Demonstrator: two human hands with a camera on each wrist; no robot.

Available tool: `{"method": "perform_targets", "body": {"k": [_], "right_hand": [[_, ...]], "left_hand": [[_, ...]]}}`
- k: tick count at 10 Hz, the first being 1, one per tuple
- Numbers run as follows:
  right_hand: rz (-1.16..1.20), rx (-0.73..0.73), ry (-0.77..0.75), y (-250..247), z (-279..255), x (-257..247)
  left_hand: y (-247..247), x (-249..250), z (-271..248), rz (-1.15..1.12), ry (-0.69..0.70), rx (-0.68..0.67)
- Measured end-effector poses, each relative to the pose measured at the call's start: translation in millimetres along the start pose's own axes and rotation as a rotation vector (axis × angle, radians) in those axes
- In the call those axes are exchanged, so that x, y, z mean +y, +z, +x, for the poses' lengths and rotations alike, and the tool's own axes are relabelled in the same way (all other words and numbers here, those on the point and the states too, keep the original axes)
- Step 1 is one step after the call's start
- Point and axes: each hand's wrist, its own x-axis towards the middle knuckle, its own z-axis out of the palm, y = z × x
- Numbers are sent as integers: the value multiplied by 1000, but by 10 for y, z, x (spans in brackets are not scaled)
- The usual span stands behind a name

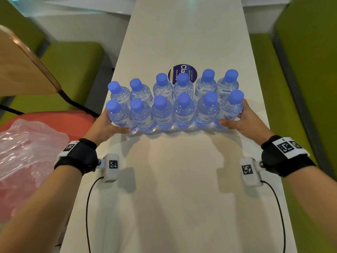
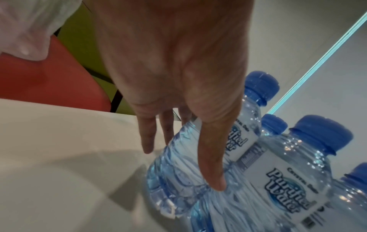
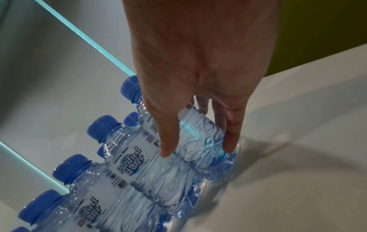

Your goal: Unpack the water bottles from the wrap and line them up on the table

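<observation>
Several clear water bottles with blue caps stand upright in two rows across the white table point(image 1: 182, 179): a front row point(image 1: 183, 114) and a back row point(image 1: 162, 86). My left hand point(image 1: 118, 123) grips the front row's left end bottle point(image 2: 178, 164), thumb point(image 2: 214, 180) across its front, fingers on its outer side. My right hand point(image 1: 232, 115) grips the front row's right end bottle point(image 3: 200, 138) the same way, thumb point(image 3: 164, 150) in front, fingers point(image 3: 230, 146) on the outer side. The crumpled clear wrap point(image 1: 27, 143) lies off the table on a red seat at the left.
A round purple sticker point(image 1: 184, 70) shows on the table behind the back row. A wooden chair back point(image 1: 23, 66) and the red seat point(image 1: 60, 119) stand left of the table. Green benches point(image 1: 300, 88) flank both long table edges.
</observation>
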Motion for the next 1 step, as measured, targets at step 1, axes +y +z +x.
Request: {"method": "perform_targets", "body": {"k": [1], "right_hand": [[-42, -22, 26, -49, -55, -86]], "left_hand": [[17, 50, -64, 54, -41, 36]]}}
